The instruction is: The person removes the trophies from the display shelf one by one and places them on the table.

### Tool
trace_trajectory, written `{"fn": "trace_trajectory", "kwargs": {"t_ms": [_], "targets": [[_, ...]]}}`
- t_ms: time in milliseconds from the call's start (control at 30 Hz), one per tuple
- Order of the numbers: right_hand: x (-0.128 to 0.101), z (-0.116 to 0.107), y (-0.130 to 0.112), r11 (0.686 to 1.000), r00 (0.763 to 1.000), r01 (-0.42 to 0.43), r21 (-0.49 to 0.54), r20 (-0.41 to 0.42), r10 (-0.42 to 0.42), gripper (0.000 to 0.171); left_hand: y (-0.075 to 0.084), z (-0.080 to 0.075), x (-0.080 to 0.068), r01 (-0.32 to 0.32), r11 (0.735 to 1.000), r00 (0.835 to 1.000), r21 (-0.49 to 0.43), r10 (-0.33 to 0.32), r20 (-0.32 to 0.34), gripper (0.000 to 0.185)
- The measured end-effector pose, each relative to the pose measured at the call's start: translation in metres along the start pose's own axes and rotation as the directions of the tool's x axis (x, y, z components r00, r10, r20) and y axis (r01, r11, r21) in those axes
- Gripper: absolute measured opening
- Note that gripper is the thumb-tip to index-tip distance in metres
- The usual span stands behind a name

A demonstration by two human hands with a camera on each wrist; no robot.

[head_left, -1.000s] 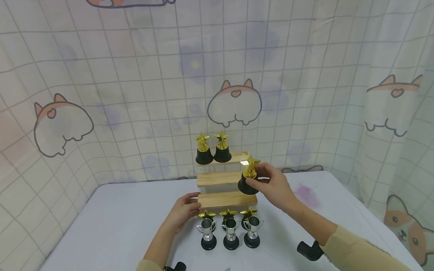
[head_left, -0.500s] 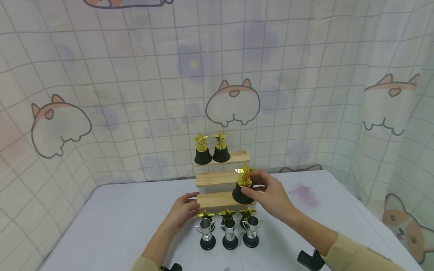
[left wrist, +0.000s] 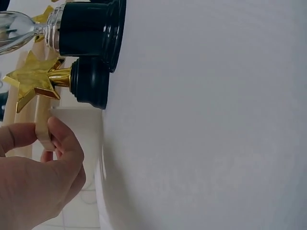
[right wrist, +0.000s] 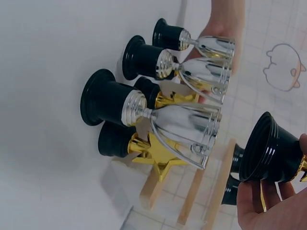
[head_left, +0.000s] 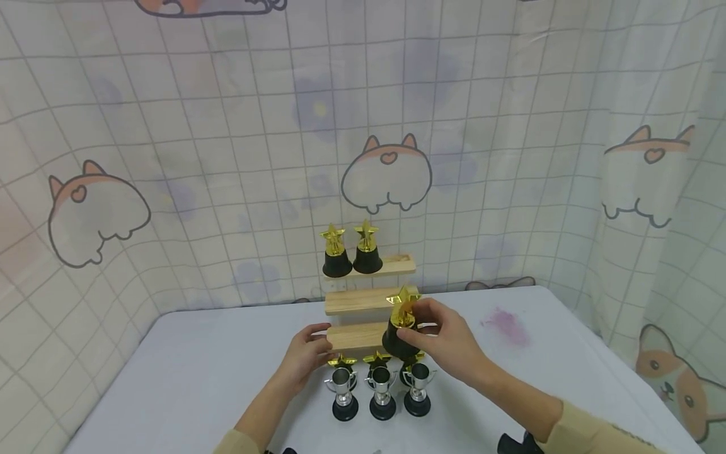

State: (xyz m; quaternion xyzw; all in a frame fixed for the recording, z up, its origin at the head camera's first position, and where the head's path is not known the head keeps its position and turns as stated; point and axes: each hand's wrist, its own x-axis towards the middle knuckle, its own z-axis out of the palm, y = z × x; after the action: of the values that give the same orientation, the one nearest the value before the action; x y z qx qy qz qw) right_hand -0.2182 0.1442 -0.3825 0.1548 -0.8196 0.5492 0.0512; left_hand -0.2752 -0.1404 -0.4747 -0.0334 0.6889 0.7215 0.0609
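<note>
My right hand (head_left: pixel 448 340) holds a gold star trophy (head_left: pixel 397 339) with a black base, thumb and fingers round it, just above the front right of a wooden tiered shelf. Its hollow black base (right wrist: pixel 268 148) tilts toward the right wrist camera. My left hand (head_left: pixel 305 359) pinches the left end of the lowest shelf board (head_left: pixel 351 338); the left wrist view shows thumb and fingers on that board end (left wrist: pixel 44 132). Two star trophies (head_left: pixel 367 249) stand on the top board (head_left: pixel 397 265), at its left and middle. The middle board (head_left: pixel 351 301) carries nothing.
Before the shelf, three silver cup trophies (head_left: pixel 382 394) stand in a row on the white-covered table (head_left: pixel 215 372). Three more star trophies (right wrist: pixel 163 153) stand close behind them. A checked curtain (head_left: pixel 238 157) hangs behind the table.
My right hand has brought the star trophy down and a little left, from beside the middle board to over the front one. The left hand keeps its hold on the lowest board.
</note>
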Motion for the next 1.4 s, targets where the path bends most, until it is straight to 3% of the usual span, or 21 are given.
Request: {"fn": "trace_trajectory", "kwargs": {"t_ms": [367,800,1033,1400], "targets": [[-0.007,0.015,0.000,1.000,0.999,0.019,0.015,0.043,-0.019,0.035,-0.001,0.001,0.001,0.000,1.000,1.000,0.004,0.000,-0.003,0.054],[-0.018,0.032,-0.005,0.999,0.993,-0.048,0.007,0.111,0.047,0.038,0.002,0.000,-0.001,0.024,1.000,1.000,0.014,-0.024,0.011,0.056],[-0.023,0.040,-0.006,0.999,0.988,-0.016,0.036,0.156,0.010,0.041,-0.001,-0.004,0.002,0.023,1.000,0.999,-0.021,-0.023,0.038,0.056],[-0.030,0.050,-0.007,0.998,0.979,0.036,0.047,0.200,-0.045,0.040,0.001,-0.007,0.000,0.024,1.000,0.998,0.002,-0.024,0.061,0.056]]}}
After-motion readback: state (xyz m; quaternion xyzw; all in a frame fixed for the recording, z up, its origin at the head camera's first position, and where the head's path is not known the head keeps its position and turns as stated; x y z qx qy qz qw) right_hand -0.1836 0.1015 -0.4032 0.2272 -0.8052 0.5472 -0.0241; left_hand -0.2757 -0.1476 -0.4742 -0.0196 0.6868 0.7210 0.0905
